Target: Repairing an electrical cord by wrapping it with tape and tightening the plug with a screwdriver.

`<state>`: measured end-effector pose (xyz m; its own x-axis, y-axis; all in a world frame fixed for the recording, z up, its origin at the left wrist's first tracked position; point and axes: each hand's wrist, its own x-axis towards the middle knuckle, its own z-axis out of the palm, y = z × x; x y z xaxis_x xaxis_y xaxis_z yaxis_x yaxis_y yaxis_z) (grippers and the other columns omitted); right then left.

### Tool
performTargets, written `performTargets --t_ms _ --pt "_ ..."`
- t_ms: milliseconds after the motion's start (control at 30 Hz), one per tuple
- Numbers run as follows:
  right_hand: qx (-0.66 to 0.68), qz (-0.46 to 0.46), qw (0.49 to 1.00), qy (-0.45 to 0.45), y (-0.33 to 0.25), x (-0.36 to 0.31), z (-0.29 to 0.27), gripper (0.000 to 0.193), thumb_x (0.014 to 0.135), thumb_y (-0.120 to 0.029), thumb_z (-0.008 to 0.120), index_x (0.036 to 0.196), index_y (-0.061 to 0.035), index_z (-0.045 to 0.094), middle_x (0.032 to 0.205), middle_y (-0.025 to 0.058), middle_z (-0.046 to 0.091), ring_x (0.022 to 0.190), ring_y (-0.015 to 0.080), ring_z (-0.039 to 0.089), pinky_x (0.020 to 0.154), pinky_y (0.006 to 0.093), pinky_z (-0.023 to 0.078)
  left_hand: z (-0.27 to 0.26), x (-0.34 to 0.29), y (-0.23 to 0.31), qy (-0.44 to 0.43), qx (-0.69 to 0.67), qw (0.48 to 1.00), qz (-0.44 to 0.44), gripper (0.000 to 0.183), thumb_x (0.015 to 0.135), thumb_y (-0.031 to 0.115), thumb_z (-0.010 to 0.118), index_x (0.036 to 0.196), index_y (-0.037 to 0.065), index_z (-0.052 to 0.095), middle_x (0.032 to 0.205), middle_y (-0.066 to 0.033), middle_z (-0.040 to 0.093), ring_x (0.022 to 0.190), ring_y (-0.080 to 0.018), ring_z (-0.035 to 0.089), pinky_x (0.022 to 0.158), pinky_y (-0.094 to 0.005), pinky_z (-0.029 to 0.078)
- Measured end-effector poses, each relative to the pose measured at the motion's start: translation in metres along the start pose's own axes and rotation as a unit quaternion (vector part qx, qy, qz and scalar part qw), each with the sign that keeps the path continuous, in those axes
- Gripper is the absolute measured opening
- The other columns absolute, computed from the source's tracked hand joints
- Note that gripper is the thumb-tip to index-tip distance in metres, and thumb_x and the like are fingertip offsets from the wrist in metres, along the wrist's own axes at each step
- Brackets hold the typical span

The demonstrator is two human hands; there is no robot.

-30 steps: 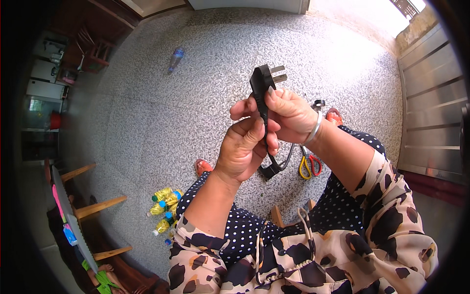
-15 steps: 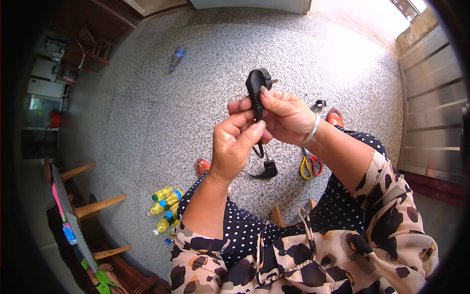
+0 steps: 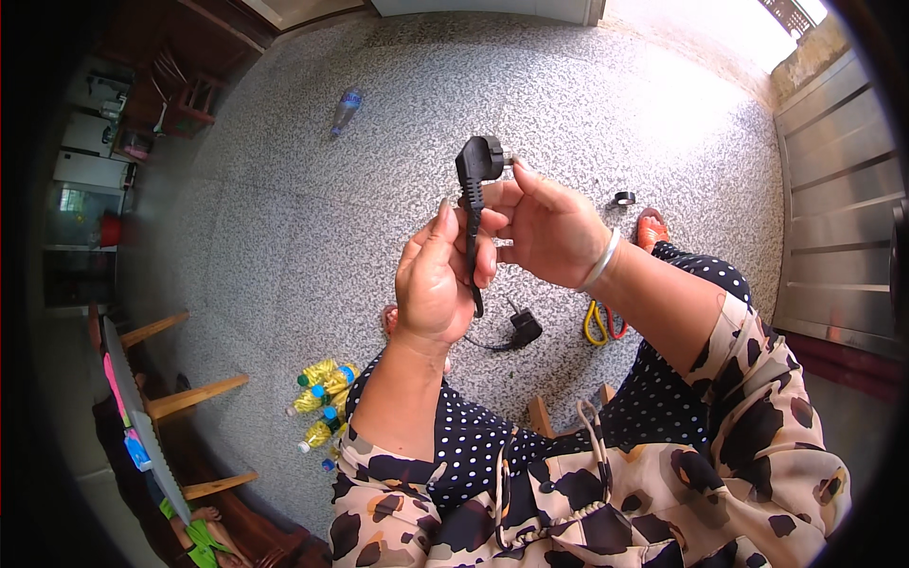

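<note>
A black power plug (image 3: 472, 163) with metal prongs stands upright in front of me, its ribbed neck and short cord pointing down. My left hand (image 3: 431, 284) is curled about the cord just below the neck, with the thumb raised off it. Beside it is my right hand (image 3: 559, 227), fingers spread and a bangle at the wrist. The right thumb tip is at the prongs; the fingers reach toward the plug's neck, and whether they touch it I cannot tell. Below the hands, a second black plug (image 3: 525, 328) lies on the floor with a thin cord.
Scissors (image 3: 597, 324) with yellow and red handles lie by my right leg, a roll of black tape (image 3: 625, 198) farther off. Filled bottles (image 3: 327, 383) cluster left of my legs; another bottle (image 3: 347, 112) lies far off. A wooden-legged table (image 3: 194, 396) stands at left.
The plug has shifted slightly left and turned. My right thumb has come off its body to the prongs, and the right fingers have spread. My left thumb has lifted off the cord.
</note>
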<state>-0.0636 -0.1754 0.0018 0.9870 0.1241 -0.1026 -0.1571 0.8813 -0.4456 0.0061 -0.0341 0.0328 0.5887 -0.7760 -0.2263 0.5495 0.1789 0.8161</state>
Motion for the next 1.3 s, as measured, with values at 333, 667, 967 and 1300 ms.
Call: performTargets --t_ms 333,667,967,1300 --pt "-0.012 -0.02 0.994 0.106 0.004 -0.004 0.012 0.052 0.093 -0.05 0.032 0.103 -0.0065 0.059 0.094 0.0062 0.062 0.09 0.0212 0.056 0.084 0.0396 0.04 -0.012 0.003 -0.003 -0.013 -0.047 0.998 0.027 0.026 0.094 0.022 0.047 0.097 0.001 0.061 0.063 -0.0032 0.052 0.055 -0.0083 0.04 0.052 -0.0218 0.03" --pt "-0.012 -0.039 0.993 0.107 0.003 -0.004 0.007 0.045 0.092 -0.046 0.04 0.1 -0.0057 0.058 0.095 0.0073 0.061 0.09 0.0186 0.055 0.082 0.0356 0.041 -0.004 0.004 -0.001 -0.014 -0.054 0.998 -0.005 0.027 0.094 0.023 0.048 0.096 0.0 0.062 0.059 -0.0011 0.051 0.049 -0.0073 0.037 0.049 -0.0204 0.029" --pt "-0.078 -0.105 0.986 0.107 0.005 -0.004 0.013 0.026 0.086 -0.033 0.06 0.094 -0.0076 0.058 0.085 0.0011 0.059 0.083 0.011 0.054 0.073 0.0296 0.044 0.0 0.005 -0.014 0.099 0.466 0.852 0.218 0.017 0.088 0.014 0.059 0.082 -0.001 0.065 0.057 0.0013 0.056 0.05 -0.0028 0.048 0.045 -0.018 0.037" --pt "-0.004 -0.046 0.996 0.076 -0.002 -0.007 0.003 0.035 0.09 -0.033 0.053 0.098 0.0006 0.056 0.086 0.0108 0.061 0.056 0.0201 0.058 0.047 0.0377 0.049 0.001 0.003 -0.008 -0.063 0.099 0.992 -0.039 0.025 0.092 0.016 0.048 0.104 -0.003 0.059 0.072 -0.0061 0.061 0.061 -0.0108 0.054 0.058 -0.0205 0.042"
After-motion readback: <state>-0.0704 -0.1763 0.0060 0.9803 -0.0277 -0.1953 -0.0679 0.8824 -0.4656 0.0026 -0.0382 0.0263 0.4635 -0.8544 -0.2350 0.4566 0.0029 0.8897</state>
